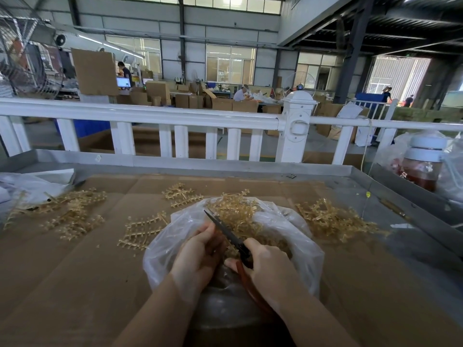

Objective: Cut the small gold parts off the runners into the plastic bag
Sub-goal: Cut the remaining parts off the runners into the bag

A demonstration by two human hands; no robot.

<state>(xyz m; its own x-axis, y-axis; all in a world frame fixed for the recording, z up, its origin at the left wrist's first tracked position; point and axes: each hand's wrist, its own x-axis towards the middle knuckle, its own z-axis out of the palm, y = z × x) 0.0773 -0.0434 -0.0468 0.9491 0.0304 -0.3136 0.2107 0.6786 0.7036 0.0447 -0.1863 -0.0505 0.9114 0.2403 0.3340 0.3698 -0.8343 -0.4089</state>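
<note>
A clear plastic bag (298,236) lies open in front of me on the cardboard, with a heap of gold runners (238,214) inside and at its far rim. My right hand (268,266) grips scissors (225,227) by their red handles, the dark blades pointing up and left over the bag. My left hand (198,254) is curled right beside the blades; what it holds is hidden by its fingers. More gold runners lie spread on the cardboard at left (72,209), centre (142,229) and right (330,219).
The cardboard sheet (75,271) covers a metal tray table with a raised rim (225,166). A white fence (175,121) runs behind it. White plastic bags (30,181) lie at the far left. A jar with a white lid (423,166) stands at the right.
</note>
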